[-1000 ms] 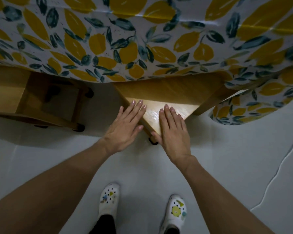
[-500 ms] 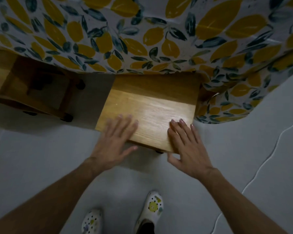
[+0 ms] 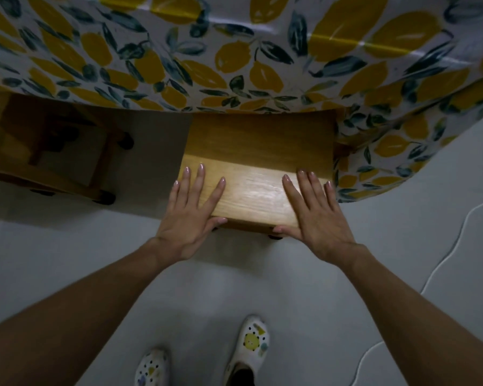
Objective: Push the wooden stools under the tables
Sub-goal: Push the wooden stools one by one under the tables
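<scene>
Both hands lie flat on the wooden stool [image 3: 258, 174], left hand [image 3: 191, 215] at its near-left corner, right hand [image 3: 318, 215] at its near-right, fingers [image 3: 201, 179] spread open, gripping nothing. The seat (half-shadowed) stretches away from them under the cloth-draped worktop [image 3: 234, 51]; its legs are mostly hidden.

Bare floor [image 3: 248, 280] lies open around my arms; ahead, the hanging tablecloth [image 3: 234, 65] overhangs the stool [image 3: 258, 174], crowding my fingers.
</scene>
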The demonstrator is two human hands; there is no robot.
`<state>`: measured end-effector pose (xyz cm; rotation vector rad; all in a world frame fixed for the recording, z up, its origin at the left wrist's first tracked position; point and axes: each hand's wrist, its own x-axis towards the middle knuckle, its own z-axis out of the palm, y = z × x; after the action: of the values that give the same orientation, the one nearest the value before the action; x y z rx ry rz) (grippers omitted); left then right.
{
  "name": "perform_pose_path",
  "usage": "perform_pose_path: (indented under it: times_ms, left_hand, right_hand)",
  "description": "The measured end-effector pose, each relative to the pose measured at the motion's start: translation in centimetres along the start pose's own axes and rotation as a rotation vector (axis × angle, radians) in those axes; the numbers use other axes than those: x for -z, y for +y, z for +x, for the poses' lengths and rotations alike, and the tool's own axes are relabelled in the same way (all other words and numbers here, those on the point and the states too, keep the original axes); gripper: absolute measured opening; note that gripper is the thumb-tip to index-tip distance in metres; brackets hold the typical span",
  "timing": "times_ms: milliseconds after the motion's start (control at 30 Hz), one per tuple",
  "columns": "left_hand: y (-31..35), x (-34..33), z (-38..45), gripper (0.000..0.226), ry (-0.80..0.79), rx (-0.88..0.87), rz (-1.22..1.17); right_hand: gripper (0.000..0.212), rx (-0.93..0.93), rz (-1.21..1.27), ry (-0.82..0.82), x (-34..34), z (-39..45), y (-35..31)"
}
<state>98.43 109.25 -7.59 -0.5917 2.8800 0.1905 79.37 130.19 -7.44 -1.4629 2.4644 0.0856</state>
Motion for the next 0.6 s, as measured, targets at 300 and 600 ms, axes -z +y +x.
perform_pose_path:
  times_ms: [300,600]
  left_hand:
    - [0.2,0.5,2.1,0.071,-0.03,-0.013,-0.042]
    - [0.8,5.0,2.9,0.072,-0.392,0.038,-0.016]
  right_hand:
    - [0.095,0.016,-0.027,0.007,1.0,1.9,1.5]
    - [0.088,-0.063,0.036,-0.23,4.9,1.9,-0.3]
